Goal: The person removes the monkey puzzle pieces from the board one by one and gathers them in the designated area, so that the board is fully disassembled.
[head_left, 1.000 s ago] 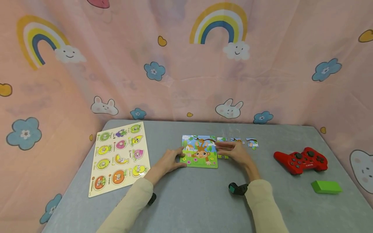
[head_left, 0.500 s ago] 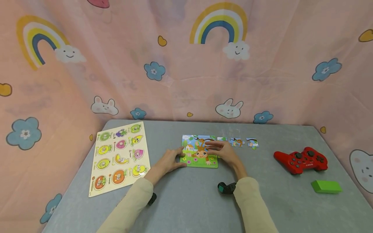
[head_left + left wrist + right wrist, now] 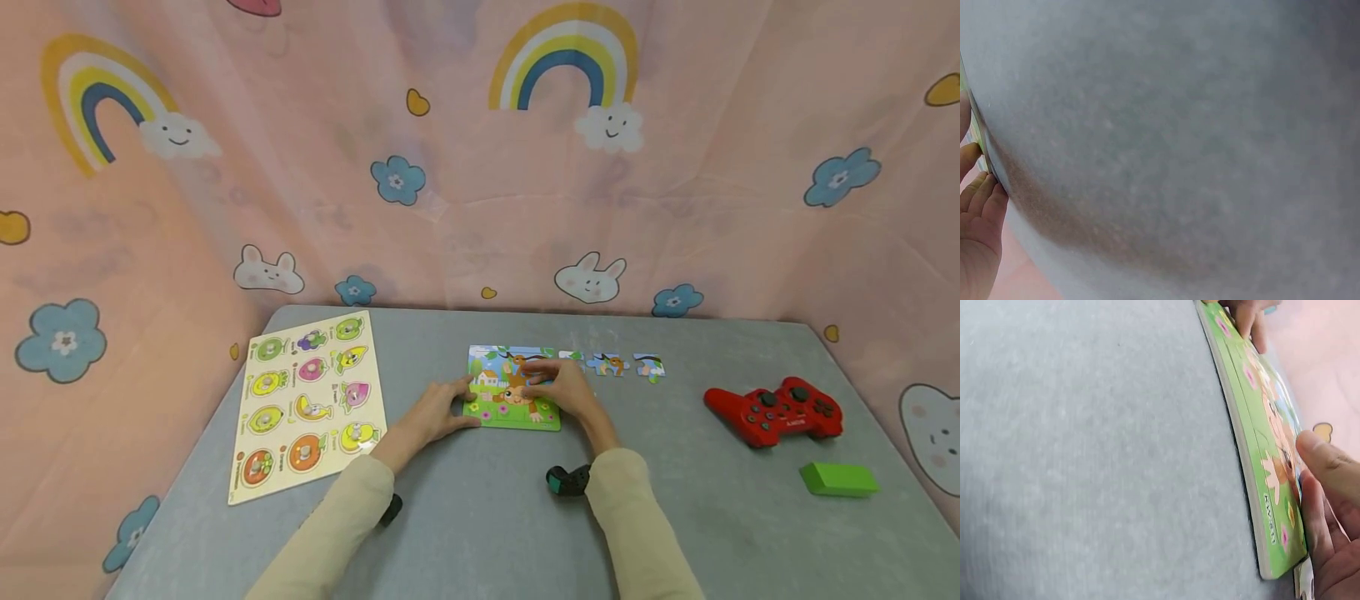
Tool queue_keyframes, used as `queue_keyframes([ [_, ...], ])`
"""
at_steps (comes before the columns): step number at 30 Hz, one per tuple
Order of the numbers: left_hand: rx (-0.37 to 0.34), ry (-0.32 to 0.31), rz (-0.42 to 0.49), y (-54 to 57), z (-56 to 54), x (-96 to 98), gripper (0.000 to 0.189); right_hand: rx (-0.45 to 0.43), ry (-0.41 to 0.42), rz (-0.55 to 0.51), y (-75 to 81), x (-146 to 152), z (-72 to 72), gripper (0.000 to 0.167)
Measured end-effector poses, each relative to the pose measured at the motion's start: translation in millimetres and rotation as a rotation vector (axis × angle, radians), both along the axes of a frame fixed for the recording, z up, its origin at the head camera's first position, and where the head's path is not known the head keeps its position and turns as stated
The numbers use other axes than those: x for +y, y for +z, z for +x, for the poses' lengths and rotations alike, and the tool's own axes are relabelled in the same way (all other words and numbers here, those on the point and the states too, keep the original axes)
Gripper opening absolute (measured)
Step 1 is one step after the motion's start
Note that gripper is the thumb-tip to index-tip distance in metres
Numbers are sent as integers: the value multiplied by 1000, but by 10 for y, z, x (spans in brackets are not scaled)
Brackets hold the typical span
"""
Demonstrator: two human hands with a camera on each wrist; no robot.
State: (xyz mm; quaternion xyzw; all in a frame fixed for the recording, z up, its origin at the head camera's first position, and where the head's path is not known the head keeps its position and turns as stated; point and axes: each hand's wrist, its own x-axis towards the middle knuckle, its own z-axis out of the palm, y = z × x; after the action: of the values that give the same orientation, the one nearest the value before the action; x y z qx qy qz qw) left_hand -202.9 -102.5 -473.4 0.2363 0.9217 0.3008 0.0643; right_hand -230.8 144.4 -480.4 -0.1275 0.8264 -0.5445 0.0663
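the left hand (image 3: 430, 415) holds the left edge of the monkey puzzle (image 3: 506, 395), bent fingers and thumb bracketing it. the right hand (image 3: 568, 390) lies over the puzzle's right edge, thumb and fingertips parted above the picture; whether it presses down, i cannot tell.

the puzzle lies flat on the tabletop (image 3: 480, 500), about midway between its left and right edges and closer to the far edge, with a narrow grey strip behind it and a broad stretch of grey in front, between the two sleeves (image 3: 326, 527).

just right of the puzzle, three loose pieces (image 3: 649, 367) run in a short row alongside the far edge; the nearest is partly behind the right hand. a wider gap of tabletop leads on to the red game controller (image 3: 775, 414), near the right edge, and the green block (image 3: 838, 480), closer to the viewer and near that edge too.

leftward, a strip of grey parts the puzzle from the fruit board (image 3: 287, 403), which sits slanted along the left edge, reaching almost to the far left corner. the pink curtain (image 3: 465, 217) rises behind the far edge.
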Motion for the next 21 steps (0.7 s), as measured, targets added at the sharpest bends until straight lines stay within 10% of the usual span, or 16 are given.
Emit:
queue_keyframes([
  [21,27,-19,-13,-14,-14,0,43,66,-46,221,41,-137,-16,38],
])
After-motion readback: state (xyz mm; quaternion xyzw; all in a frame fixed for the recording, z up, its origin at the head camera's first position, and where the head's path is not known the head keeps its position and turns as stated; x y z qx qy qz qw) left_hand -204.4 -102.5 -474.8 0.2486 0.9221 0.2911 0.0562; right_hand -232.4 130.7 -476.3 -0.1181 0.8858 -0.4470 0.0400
